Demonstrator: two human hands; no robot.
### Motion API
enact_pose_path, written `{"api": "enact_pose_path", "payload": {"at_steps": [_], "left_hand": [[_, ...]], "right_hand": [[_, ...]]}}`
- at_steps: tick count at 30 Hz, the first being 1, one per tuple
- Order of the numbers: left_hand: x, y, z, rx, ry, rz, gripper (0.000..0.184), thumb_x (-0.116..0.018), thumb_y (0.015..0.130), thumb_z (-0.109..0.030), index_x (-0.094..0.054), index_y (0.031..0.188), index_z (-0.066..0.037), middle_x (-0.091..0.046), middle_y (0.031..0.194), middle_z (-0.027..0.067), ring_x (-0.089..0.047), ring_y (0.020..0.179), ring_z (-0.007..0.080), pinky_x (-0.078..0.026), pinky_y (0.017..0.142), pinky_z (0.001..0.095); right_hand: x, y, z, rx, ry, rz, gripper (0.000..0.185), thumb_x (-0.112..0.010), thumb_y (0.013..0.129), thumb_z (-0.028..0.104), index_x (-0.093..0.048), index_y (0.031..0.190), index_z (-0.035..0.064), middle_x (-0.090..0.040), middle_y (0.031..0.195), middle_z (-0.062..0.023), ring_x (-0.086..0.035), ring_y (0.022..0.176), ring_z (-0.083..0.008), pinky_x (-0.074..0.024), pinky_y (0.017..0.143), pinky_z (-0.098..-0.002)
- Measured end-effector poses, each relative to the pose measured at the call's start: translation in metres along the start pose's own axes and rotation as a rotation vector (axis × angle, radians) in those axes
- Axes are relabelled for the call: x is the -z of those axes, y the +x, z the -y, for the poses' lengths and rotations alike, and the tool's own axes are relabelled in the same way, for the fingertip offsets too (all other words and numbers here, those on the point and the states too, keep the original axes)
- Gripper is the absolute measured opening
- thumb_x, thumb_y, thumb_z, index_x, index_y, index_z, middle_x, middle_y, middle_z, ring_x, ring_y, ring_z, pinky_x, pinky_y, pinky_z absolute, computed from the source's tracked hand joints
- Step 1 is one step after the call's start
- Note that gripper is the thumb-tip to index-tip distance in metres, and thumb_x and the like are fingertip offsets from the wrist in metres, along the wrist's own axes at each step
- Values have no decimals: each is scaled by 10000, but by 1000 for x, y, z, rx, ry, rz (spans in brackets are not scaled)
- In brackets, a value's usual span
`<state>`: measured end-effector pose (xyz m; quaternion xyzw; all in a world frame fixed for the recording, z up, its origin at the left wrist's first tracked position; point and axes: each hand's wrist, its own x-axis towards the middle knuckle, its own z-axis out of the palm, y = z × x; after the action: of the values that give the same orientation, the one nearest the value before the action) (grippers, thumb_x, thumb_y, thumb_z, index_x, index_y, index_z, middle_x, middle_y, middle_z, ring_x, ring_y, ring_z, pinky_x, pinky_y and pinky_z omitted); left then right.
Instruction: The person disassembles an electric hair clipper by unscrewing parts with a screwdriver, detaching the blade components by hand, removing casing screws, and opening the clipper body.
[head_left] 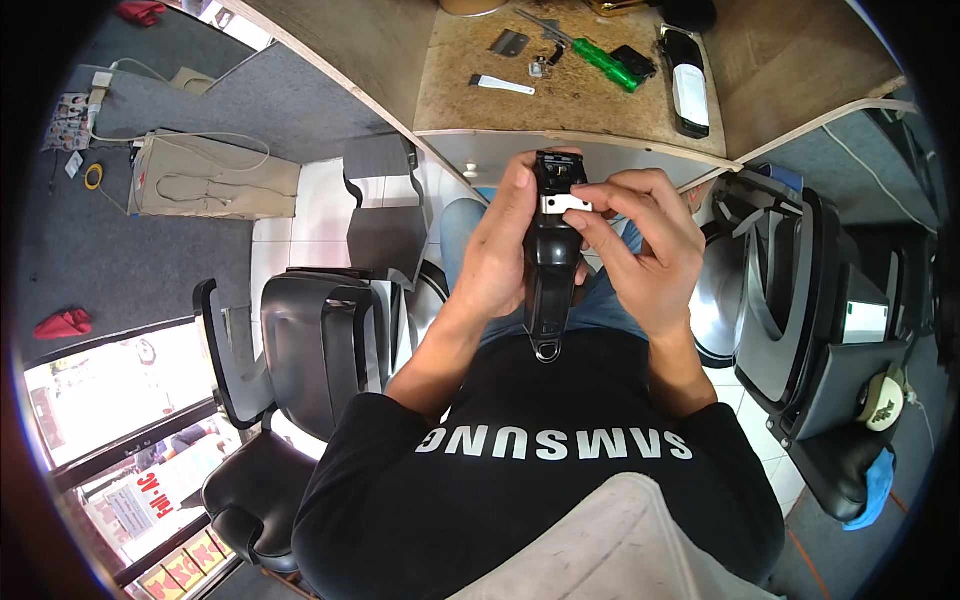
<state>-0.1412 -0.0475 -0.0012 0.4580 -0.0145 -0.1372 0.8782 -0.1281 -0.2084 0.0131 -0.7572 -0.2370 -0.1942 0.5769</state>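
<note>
With twelve straight ahead, the black hair clipper [552, 265] is at the clock's centre, above the lap, head toward twelve and hanging loop toward six. The left hand [497, 245] is clamped round its body from nine o'clock; the right hand [655, 235], at three, pinches a small silver metal plate [566, 204] between thumb and fingertips, over the clipper's head. Whether the plate touches the housing, I cannot tell.

The likeliest mishap is a dropped plate: the pinch takes in little of it, and a slip could send it down past the jeans [463, 235] to the white tiled floor [272, 230]. It could also sit crooked if the clipper rolls in the left grip, or nick a fingertip if its edge is sharp.

Just beyond, the wooden shelf [575, 115] limits forward room at twelve. On it lie a white-handled brush [502, 85] toward eleven, a green-handled screwdriver [608, 66] past twelve and a silver-and-black clipper [689, 82] at one; small loose parts [541, 66] there could be knocked astray.

Farther out, black salon chairs flank the person, the left chair [300, 330] at eight, the right chair [790, 290] between three and four, hemming in any search for a fallen piece.
</note>
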Motion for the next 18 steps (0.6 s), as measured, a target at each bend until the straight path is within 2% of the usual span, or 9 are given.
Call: {"api": "enact_pose_path", "payload": {"at_steps": [11, 14, 18], "left_hand": [[-6, -1, -6, -27, -19, -43, 542, -324, 1128, -529, -443, 1422, -89, -589, 1090, 73, -640, 815, 124, -614, 589, 292], [-4, -1, -5, -34, 11, -25, 541, -324, 1129, -527, -441, 1425, -89, -585, 1093, 74, -637, 814, 124, -614, 590, 293], [-4, 0, -3, -42, 16, -36, 530, -314, 1134, -511, -439, 1428, -88, -586, 1089, 76, -638, 799, 125, -611, 588, 291]], "right_hand": [[0, -2, -6, 59, -39, -30, 272, -843, 806, -24, -791, 1073, -11, -660, 958, -70, -683, 712, -117, -556, 489, -252], [0, -2, -1, -9, 23, -20, 265, -840, 812, -25, -792, 1072, -15, -660, 960, -74, -683, 716, -117, -552, 497, -252], [-1, -1, -4, 11, 5, -28, 273, -844, 810, -21, -796, 1079, -16, -656, 954, -74, -676, 708, -112, -545, 498, -250]]}}
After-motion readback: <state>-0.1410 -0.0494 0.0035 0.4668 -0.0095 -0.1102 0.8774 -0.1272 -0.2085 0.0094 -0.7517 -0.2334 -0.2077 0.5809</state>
